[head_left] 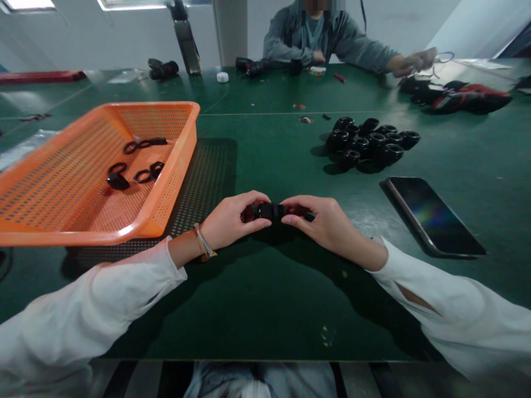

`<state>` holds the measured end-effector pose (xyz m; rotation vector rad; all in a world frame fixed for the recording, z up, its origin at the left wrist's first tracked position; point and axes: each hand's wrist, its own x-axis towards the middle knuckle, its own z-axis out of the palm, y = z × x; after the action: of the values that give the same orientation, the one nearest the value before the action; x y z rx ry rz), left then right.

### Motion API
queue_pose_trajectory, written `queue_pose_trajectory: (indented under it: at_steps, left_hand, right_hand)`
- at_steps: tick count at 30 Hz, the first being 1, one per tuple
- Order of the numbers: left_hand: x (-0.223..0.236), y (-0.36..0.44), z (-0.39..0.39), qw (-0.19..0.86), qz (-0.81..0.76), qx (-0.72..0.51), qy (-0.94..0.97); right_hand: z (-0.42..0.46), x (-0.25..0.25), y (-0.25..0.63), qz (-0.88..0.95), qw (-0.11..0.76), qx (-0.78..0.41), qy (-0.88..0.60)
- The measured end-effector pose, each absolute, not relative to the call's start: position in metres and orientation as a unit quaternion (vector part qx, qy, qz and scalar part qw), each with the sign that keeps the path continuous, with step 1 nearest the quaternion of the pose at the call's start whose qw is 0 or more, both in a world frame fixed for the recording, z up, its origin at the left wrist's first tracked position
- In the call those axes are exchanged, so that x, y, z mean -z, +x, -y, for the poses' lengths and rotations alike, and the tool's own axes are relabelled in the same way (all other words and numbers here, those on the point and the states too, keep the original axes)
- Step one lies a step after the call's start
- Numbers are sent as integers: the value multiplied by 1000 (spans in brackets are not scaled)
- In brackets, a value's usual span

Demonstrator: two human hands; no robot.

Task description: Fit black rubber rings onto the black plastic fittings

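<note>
Between my two hands is a small black plastic part [271, 211], held just above the green table [249, 309]. My left hand [236, 218] pinches its left end between thumb and fingers. The right end is gripped the same way by my right hand [321, 218]. Most of the part's ends are hidden by my fingers. To the left, an orange mesh basket [145, 229] holds several black ring-shaped parts [118, 179]. A cluster of black tubular pieces [375, 141] stands beyond my right hand.
A phone [435, 215] lies at the right. Across the table a person [327, 38] in a grey jacket handles a thin wire. Black and red items [468, 97] lie at the far right, and black tools [164, 69] beside a grey upright post [186, 44] at the back.
</note>
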<state>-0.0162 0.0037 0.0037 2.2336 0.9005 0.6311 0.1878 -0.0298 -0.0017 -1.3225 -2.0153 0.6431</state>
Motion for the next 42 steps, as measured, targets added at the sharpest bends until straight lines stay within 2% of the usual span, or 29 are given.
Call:
queue_pose_trajectory:
  at_steps: [42]
  left_hand:
    - [-3, -16, -3, 307, -334, -244, 857]
  right_hand:
    - [28, 0, 189, 785, 281, -238, -499]
